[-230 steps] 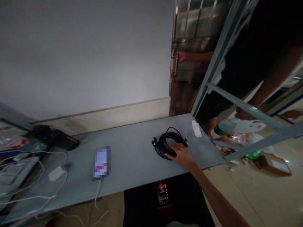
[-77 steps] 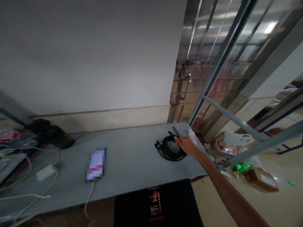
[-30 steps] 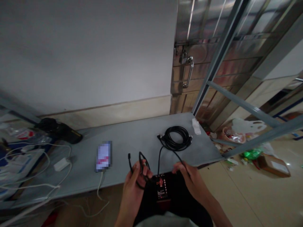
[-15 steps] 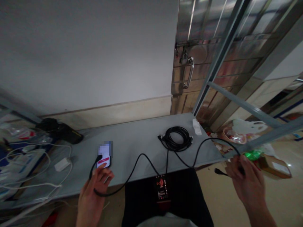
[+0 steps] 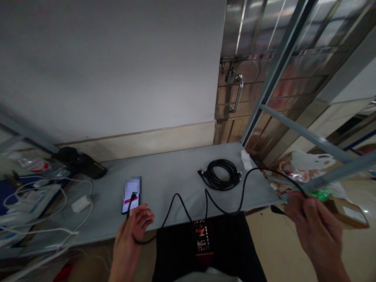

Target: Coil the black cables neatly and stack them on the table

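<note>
Grey table on my feed, set along wall. Toward its far right corner I make out white scrap; left of it, black coiled cable. Left of middle, phone face up (screen lit, partly unreadable from my end). Farther left, white adapter among white cords; behind, dark bottle-like object on its side.

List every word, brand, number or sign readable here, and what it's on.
Nothing reads clearly enough to quote.
Phone: screen partly pixelated, the rest too small.
Foreground print: red and white on black, too blurred.
Black object: yellow marking, too blurred.
Red-marked packaging: too blurred.
Carton label: too small.
Held black cable: no lettering visible.
</note>
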`<state>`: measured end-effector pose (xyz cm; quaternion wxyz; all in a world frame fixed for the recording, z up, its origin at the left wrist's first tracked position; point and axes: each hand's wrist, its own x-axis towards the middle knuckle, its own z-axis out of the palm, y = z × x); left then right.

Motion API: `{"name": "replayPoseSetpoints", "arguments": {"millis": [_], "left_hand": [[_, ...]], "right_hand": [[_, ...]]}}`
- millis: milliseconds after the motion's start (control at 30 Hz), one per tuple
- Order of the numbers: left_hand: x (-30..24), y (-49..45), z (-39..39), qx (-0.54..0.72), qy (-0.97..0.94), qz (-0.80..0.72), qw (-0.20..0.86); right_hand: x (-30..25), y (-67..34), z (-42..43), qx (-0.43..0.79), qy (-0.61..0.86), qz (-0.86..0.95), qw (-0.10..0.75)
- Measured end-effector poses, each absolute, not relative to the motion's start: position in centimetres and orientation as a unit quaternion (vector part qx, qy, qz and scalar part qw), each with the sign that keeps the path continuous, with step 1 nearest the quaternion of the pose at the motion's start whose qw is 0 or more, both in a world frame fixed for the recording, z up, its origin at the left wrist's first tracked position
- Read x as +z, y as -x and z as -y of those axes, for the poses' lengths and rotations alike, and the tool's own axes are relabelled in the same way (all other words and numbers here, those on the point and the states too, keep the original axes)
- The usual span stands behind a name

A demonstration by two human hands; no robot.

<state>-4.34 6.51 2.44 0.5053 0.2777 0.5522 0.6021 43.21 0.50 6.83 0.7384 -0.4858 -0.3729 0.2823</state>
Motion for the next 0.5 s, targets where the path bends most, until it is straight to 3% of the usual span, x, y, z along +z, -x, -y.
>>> {"name": "replayPoseSetpoints", "arguments": {"millis": [267, 500], "left_hand": [[0.9, -1.1, -5.7, 0.374, -0.354, -0.540, 0.666], [-1.0, -6.1, -6.3, 0.420, -0.226, -0.423, 0.770]], "right_hand": [[5.1, -37.9, 0.1, 0.305, 0.507, 0.543, 0.596], [7.1, -32.2, -0.3, 0.400, 0.440, 0.683, 0.424]]}}
